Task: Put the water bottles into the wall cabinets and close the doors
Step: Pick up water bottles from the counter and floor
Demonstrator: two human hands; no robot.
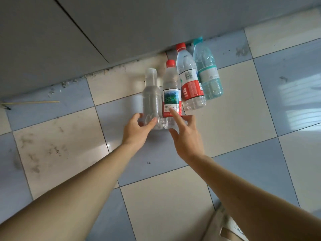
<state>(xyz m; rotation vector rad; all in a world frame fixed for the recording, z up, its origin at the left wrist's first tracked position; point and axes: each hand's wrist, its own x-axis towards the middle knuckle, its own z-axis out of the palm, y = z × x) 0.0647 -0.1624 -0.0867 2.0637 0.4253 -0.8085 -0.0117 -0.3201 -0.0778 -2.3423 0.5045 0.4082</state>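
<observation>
Water bottles, four in number, are standing upright on the tiled floor [234, 122], grouped beside the base of a grey cabinet front [52, 49]. From my left to right they are lining up as follows: a clear bottle with a clear cap [152, 94], a red-capped bottle with a landscape label [171, 94], a taller red-capped bottle with a red and white label [189, 79], and a pale green bottle with a teal cap [207, 72].

I am curling my left hand [139, 131] around the lower part of the clear bottle, thumb on one side and fingers on the other. I am holding my right hand [186, 136] spread with straight fingers; its index finger is touching the landscape label, and it is gripping nothing.

Both my forearms are reaching forward and down. A thin yellow stick [34, 102] is lying on the floor at far left. A cardboard piece [231, 228] is showing at the bottom edge.
</observation>
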